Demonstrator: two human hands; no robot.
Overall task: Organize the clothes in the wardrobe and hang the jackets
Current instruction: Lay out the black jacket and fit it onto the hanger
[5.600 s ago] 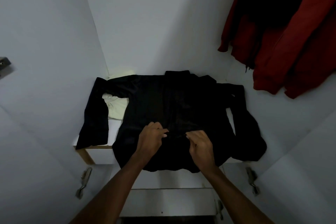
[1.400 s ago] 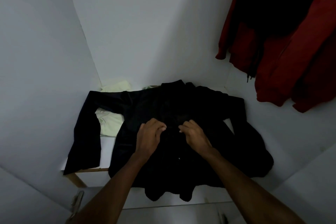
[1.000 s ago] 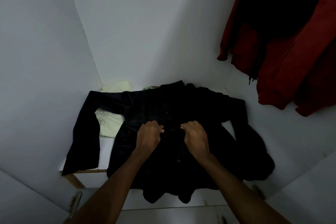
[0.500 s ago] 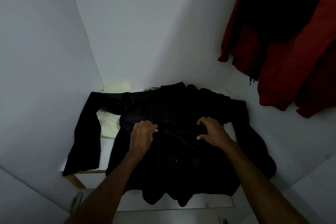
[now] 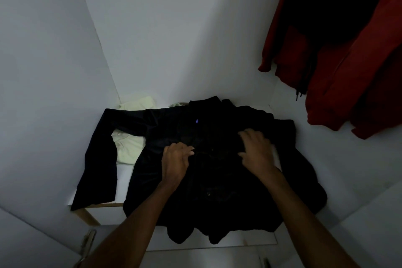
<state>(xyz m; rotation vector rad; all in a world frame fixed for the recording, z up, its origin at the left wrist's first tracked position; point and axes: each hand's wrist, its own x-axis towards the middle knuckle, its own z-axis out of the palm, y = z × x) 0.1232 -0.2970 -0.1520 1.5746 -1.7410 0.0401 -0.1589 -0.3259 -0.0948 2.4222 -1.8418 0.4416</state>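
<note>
A black jacket lies spread face up on the white wardrobe shelf, its hem hanging over the front edge and its left sleeve drooping off the shelf's left corner. My left hand rests on the jacket's front near the middle, fingers curled and pinching the fabric. My right hand lies on the right chest panel with fingers spread and bent, pressing the cloth. A red jacket hangs at the upper right.
A pale cream garment lies under the black jacket at the shelf's back left. White wardrobe walls close in on the left, back and right. Door hinges show at the lower left. A second shelf edge runs below.
My right hand has slid from the jacket's centre out to the right chest panel and opened its fingers. My left hand stays near the middle. The view has shifted slightly.
</note>
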